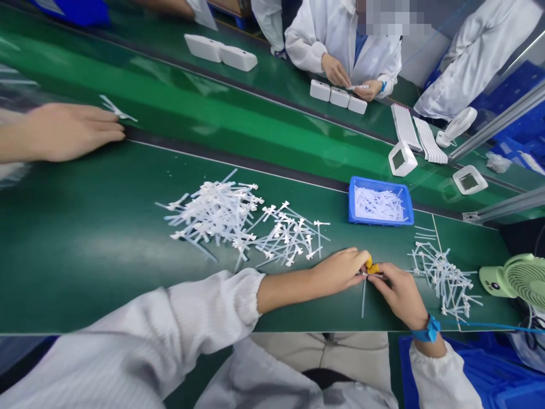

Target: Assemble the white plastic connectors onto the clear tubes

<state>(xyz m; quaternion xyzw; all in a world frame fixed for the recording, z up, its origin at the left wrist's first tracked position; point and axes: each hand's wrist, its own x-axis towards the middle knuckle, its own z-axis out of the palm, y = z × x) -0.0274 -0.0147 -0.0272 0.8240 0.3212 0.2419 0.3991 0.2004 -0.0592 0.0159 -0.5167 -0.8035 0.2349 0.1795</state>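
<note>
My left hand (340,270) and my right hand (398,292) meet near the front edge of the green table (85,238). Both pinch the top end of one thin white plastic tie (363,298), which trails toward me. Yellow finger cots (371,266) cover the fingertips where the hands touch. A large heap of the same white ties (238,221) lies left of my hands. A smaller heap of ties (445,275) lies to the right.
A blue tray (380,201) with white ties sits behind my hands. A green handheld fan (517,276) lies at the right edge. Another person's hand (72,132) rests at far left. A co-worker in white handles small white boxes (338,96) across the green conveyor belt (191,108).
</note>
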